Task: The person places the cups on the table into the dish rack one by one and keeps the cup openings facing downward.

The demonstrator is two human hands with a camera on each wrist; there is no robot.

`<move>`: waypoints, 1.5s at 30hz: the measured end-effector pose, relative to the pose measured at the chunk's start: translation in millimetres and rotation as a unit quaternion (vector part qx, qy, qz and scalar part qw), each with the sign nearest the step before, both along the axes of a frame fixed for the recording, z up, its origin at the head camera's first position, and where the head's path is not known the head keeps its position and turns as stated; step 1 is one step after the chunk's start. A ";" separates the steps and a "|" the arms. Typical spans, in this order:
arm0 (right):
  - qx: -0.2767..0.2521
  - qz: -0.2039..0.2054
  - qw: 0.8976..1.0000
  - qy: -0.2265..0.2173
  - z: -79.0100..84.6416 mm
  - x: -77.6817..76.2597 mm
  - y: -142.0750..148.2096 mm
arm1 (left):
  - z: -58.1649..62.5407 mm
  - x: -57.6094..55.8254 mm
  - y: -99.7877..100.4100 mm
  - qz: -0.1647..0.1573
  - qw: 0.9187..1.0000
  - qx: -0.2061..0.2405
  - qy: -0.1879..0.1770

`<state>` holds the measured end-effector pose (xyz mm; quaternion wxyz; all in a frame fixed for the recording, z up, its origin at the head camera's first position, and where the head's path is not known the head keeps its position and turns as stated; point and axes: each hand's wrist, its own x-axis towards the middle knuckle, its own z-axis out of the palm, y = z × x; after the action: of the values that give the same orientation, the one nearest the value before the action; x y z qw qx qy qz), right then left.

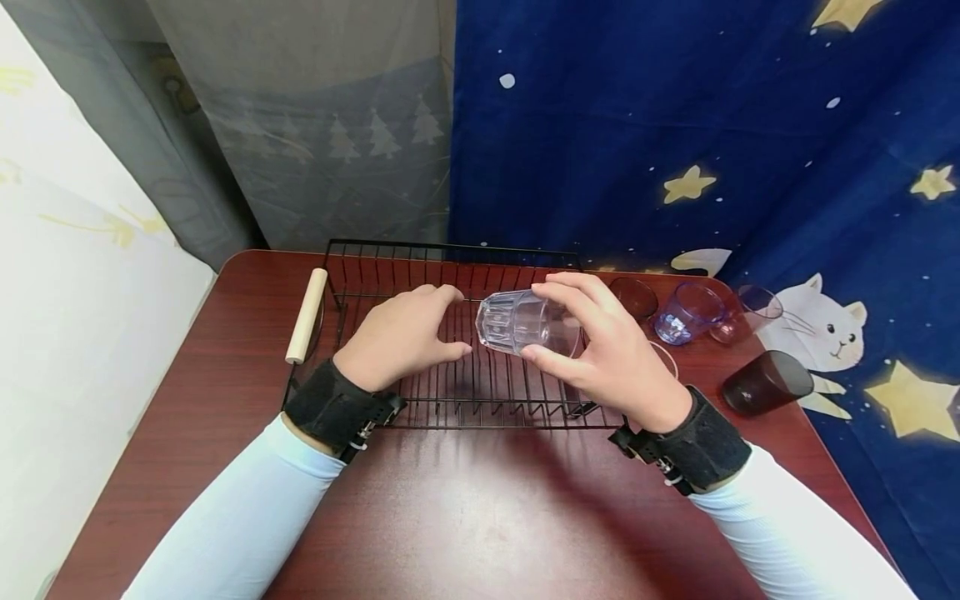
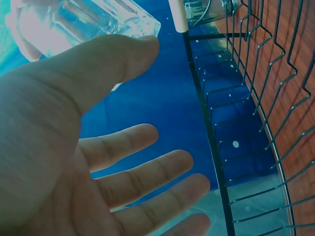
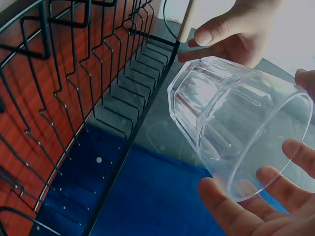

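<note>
Reddish-brown desk (image 1: 187, 400), blue star-print curtain (image 1: 570, 150) behind. On desk: black wire rack (image 1: 480, 401), wooden handle (image 1: 307, 317) at left end; toward right edge, blue cup (image 1: 686, 315), dark cup (image 1: 767, 383). Clear faceted cup (image 1: 525, 323): tipped on side above rack, long axis roughly crosswise; points base toward left hand (image 1: 401, 337), rim toward right hand (image 1: 607, 350). Right fingers: curved round rim end, thumb on near side, gripping cup. Left fingers: parted, holding nothing, just short of base. Nearer: right, in contact.
</note>
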<state>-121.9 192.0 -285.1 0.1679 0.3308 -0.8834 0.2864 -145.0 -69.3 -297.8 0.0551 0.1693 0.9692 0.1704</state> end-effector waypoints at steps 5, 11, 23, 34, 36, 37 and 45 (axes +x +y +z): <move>-0.030 0.018 0.999 -0.003 -1.3 -0.9 -2.7 | 2.4 0.1 4.7 -0.010 1.000 0.012 0.013; -0.060 0.047 0.997 -0.029 -2.0 -1.4 -5.2 | 3.8 0.7 7.7 -0.031 0.999 0.017 0.020; -0.088 0.095 0.989 -0.077 -0.1 -4.0 -3.7 | 3.2 -4.6 9.7 -0.093 0.992 0.083 0.006; -0.068 0.116 0.985 -0.112 -4.8 -11.6 0.8 | -0.5 -5.5 4.5 -0.112 0.985 0.129 -0.003; -0.061 0.119 0.984 -0.116 -5.1 -13.0 1.9 | -0.6 -5.8 3.6 -0.116 0.983 0.139 -0.007; -0.057 0.119 0.984 -0.117 -5.5 -13.5 2.4 | -0.5 -5.8 3.0 -0.116 0.983 0.144 -0.009; -0.009 0.100 0.991 -0.093 -9.1 -17.1 6.5 | 3.0 -5.2 -1.3 -0.113 0.980 0.165 -0.016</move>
<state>-139.0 198.5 -294.2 0.0585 0.3875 -0.8550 0.3397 -150.2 -70.6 -294.8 0.0607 0.2815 0.9014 0.3233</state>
